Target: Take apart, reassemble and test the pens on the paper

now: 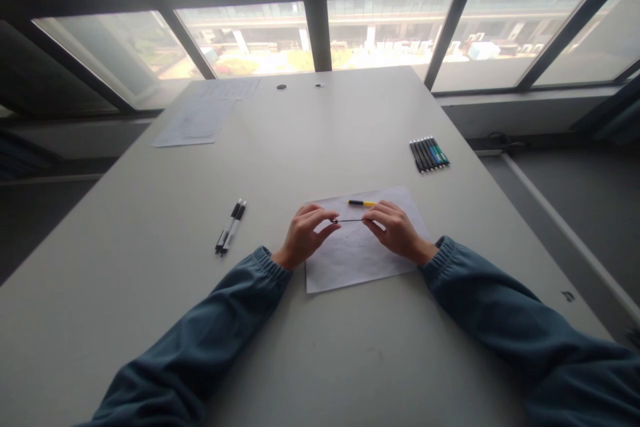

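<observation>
**Both hands pinch a thin dark refill over the sheet**

The left hand [306, 235] and right hand [395, 230] each close thumb and forefinger on one end of a thin dark rod [347, 220], which looks like a pen refill, holding it level just above a white sheet of paper [350, 260]. Each grip is pressed together on the rod; the other fingers curl loosely. To handle so slender a piece well, I judge the pinch should stay light and the pull straight along its length, so it does not bend.

Just beyond the fingers a yellow and black pen part [361, 203] lies on the sheet's far edge. The sheet sits near the middle of the desk [320, 360], a little toward the near edge. Two black and white pens [231, 227] lie together toward the left edge. A row of dark pens [429, 153], some with blue or green, lies by the right edge. More papers [200, 120] rest at the far left corner, below the windows.
</observation>
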Available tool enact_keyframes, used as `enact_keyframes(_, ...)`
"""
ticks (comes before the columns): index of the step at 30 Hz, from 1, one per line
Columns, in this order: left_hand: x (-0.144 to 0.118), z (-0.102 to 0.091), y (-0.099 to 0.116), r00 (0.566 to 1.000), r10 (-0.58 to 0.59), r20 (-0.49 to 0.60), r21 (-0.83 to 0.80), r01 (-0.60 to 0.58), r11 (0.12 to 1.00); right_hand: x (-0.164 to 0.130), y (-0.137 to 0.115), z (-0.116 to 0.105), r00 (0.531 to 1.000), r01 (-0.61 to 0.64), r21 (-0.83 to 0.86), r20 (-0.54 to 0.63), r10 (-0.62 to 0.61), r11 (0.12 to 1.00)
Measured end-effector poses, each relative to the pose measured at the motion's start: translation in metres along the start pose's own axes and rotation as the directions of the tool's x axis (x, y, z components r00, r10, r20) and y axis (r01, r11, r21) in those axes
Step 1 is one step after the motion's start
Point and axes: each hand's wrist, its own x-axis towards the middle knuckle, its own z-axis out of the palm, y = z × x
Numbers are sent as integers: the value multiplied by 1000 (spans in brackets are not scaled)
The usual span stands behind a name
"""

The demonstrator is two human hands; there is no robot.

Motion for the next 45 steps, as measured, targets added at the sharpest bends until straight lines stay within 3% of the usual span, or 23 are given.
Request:
enact_keyframes(16,0,0,1,993,89,73,3,-89,996,3,-6,-3,997,56,24,45,-57,998)
enact_keyframes(32,1,0,5,987,72,147,16,-76,997,3,-7,-2,993,96,80,62,-101,992)
enact_keyframes(36,3,-2,7,994,60,96,-11,-59,998,0,-2,-2,995,-46,69,-81,52,997)
enact_keyframes(39,4,-2,7,998,39,58,-32,-37,999,-1,6,-1,957,-203,18,-206,202,979)
enact_keyframes(41,4,-2,7,999,21,48,-41,-19,999,-2,11,1,946,-264,-51,-210,248,963)
enact_keyframes(45,2,-2,5,999,0,42,-59,2,998,-3,17,4,949,-315,-201,-90,303,928)
